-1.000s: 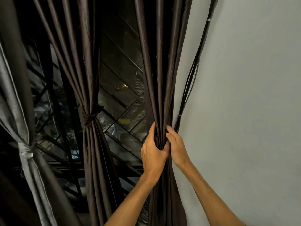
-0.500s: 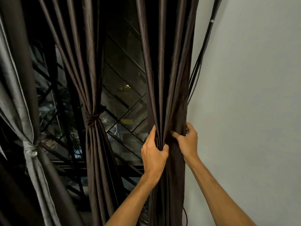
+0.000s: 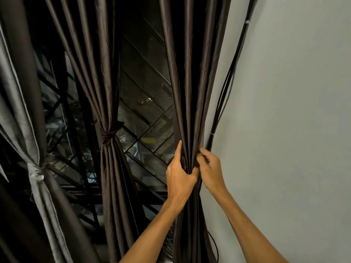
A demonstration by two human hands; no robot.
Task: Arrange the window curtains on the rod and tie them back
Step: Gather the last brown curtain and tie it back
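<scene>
Curtain (image 3: 190, 82) beside the wall (image 3: 284, 130) hangs gathered into a bunch. The left hand (image 3: 179, 175) clasps the bundle from the window side; the right hand (image 3: 210, 169) pinches its wall-side folds, just beside the left. Middle curtain (image 3: 112, 177) and grey curtain (image 3: 38, 196) hang tied.

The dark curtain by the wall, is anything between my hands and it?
Nothing visible. The left hand and right hand both grip the gathered dark curtain. Black cables run down the wall beside it, near the right hand; a tie might catch them.
</scene>
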